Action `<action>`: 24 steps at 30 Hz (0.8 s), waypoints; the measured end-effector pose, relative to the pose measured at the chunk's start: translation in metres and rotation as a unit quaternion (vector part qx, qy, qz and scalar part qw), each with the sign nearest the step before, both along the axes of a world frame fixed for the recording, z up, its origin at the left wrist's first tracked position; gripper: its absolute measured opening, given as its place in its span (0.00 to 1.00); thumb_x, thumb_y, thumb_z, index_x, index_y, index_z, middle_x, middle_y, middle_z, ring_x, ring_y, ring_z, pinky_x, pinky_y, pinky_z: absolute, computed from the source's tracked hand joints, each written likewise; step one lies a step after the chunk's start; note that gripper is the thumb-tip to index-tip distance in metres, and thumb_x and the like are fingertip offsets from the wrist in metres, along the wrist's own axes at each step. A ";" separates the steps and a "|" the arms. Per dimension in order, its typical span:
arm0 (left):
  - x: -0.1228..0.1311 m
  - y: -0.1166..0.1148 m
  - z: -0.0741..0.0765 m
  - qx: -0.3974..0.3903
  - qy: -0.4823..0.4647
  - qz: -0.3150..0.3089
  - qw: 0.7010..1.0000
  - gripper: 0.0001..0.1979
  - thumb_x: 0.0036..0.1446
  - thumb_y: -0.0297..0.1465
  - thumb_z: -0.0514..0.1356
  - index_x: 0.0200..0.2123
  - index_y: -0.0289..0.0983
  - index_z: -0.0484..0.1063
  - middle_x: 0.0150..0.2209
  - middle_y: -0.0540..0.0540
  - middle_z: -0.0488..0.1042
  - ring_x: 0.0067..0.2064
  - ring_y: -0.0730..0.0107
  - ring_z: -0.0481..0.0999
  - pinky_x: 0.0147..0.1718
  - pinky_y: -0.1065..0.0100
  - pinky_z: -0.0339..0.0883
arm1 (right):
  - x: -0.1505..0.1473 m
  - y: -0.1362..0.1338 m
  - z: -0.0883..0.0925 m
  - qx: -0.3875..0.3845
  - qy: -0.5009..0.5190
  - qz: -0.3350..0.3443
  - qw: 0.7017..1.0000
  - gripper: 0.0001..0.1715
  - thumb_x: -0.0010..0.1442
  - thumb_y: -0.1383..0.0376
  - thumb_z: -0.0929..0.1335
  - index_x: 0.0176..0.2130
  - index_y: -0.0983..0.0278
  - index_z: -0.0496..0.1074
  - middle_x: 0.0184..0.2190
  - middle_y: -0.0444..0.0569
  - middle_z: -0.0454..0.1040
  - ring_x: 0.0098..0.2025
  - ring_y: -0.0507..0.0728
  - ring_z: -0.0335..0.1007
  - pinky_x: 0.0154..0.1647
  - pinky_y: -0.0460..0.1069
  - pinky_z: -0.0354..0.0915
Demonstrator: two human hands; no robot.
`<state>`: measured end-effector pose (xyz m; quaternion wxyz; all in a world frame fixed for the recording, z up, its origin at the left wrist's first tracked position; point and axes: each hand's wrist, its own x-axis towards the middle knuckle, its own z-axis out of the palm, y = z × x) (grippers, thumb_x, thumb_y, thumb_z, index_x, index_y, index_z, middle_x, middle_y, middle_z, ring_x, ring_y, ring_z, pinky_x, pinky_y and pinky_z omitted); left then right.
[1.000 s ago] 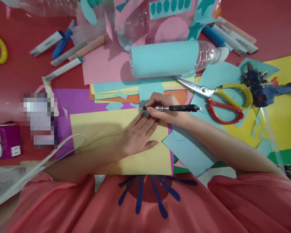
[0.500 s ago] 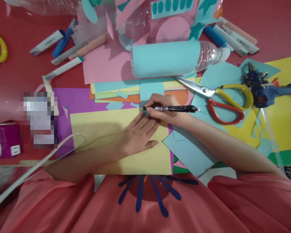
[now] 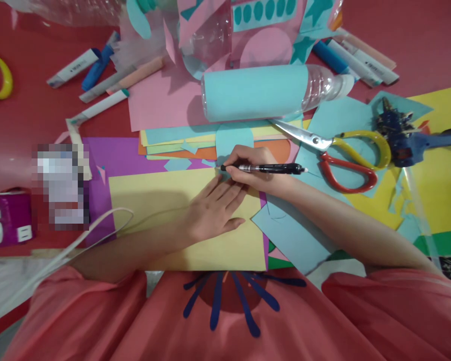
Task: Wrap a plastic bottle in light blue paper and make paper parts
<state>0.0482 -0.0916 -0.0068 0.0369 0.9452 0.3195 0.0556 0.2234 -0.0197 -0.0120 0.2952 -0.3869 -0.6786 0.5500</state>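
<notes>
My right hand grips a black pen, its tip at the upper edge of the pale yellow paper. Beneath that tip lies a light blue paper piece with a rounded top, partly covered by my fingers. My left hand rests flat with fingers outstretched on the pale yellow paper, fingertips just below the pen. Beyond both hands a plastic bottle wrapped in light blue paper lies on its side. Scissors with yellow and red handles lie open to the right of the pen.
A blue glue gun lies at the right on yellow paper. Several markers sit at both far sides. On the left are a blurred-out object, a purple power socket box and a white cable. A decorated bottle stands behind.
My hands and the pen hold almost the same place. The view has shifted very slightly, and the white cable at the lower left has moved a little.
</notes>
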 end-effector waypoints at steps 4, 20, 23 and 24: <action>0.000 0.000 0.001 -0.015 0.015 0.003 1.000 0.29 0.66 0.42 0.51 0.63 0.30 0.62 0.59 0.36 0.71 0.63 0.55 0.67 0.65 0.55 0.56 | -0.001 0.000 0.002 0.008 0.003 -0.005 1.000 0.07 0.59 0.62 0.66 0.32 0.63 0.66 0.27 0.44 0.74 0.27 0.48 0.65 0.29 0.46 0.61; 0.001 0.002 0.000 0.042 -0.012 -0.001 0.999 0.26 0.66 0.42 0.50 0.57 0.29 0.68 0.55 0.37 0.75 0.58 0.58 0.72 0.62 0.59 0.58 | 0.001 -0.003 0.000 0.179 -0.085 -0.012 0.980 0.27 0.61 0.68 0.60 0.60 0.65 0.63 0.46 0.51 0.76 0.28 0.48 0.66 0.29 0.45 0.65; 0.001 0.003 0.001 0.051 -0.016 0.000 0.999 0.26 0.66 0.42 0.49 0.58 0.29 0.67 0.54 0.37 0.76 0.56 0.60 0.74 0.62 0.60 0.60 | 0.003 -0.001 0.004 0.170 -0.066 -0.022 0.983 0.20 0.63 0.68 0.60 0.54 0.66 0.67 0.40 0.49 0.76 0.27 0.48 0.65 0.28 0.45 0.63; 0.001 0.004 0.001 0.053 -0.017 0.001 0.998 0.27 0.66 0.42 0.49 0.58 0.28 0.67 0.54 0.37 0.76 0.56 0.60 0.74 0.61 0.60 0.60 | 0.005 0.001 0.008 0.171 -0.072 -0.029 0.982 0.16 0.63 0.67 0.60 0.49 0.65 0.69 0.36 0.48 0.76 0.27 0.48 0.65 0.28 0.45 0.63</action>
